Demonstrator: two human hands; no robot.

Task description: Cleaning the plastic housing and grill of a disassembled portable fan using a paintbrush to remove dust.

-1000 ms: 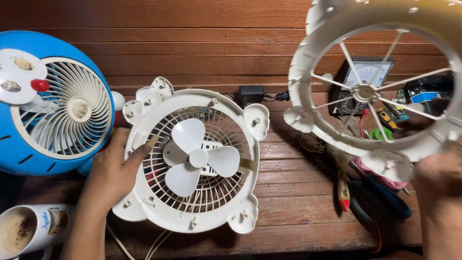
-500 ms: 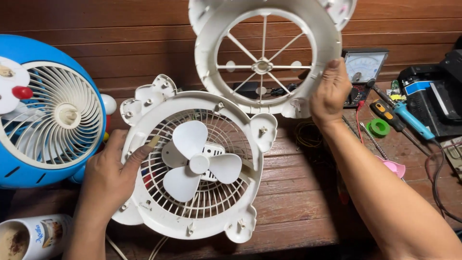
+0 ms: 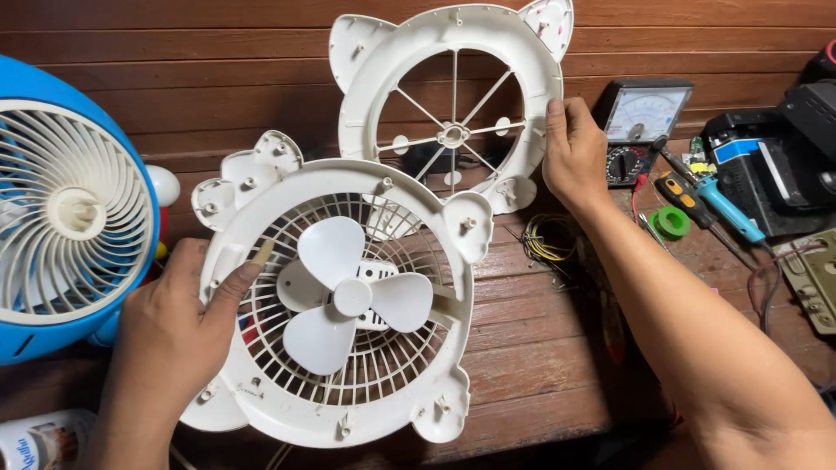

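White plastic is what I have in both hands. My left hand point(image 3: 174, 335) is closed on the left rim of the fan body point(image 3: 348, 305), with my thumb lying over its grille. This part lies nearly flat on the brown wood surface point(image 3: 557, 348), and its three blades point(image 3: 353, 296) face up at me. Its bottom edge is near the front edge of the surface, so there is little room there.

My right hand point(image 3: 575, 152) grips the right edge of the front cover point(image 3: 448, 109). The cover stands up on its edge and leans toward the wooden wall point(image 3: 218, 52) behind. Its two ears point up. Its bottom rim sits just behind the top of the fan body, and I think they touch, but I cannot tell for sure. I can see right through its thin spokes.

To the left is one blue fan point(image 3: 65, 209), very close to my left hand. To the right of the fan body there is open wood under my right arm. Further right the surface is crowded: one meter point(image 3: 640, 117), one blue-handled tool point(image 3: 727, 209), one green roll point(image 3: 672, 222), one black box point(image 3: 784, 157). Yellow wires point(image 3: 544, 239) lie near my right wrist. One can point(image 3: 43, 439) sits at the bottom left corner.
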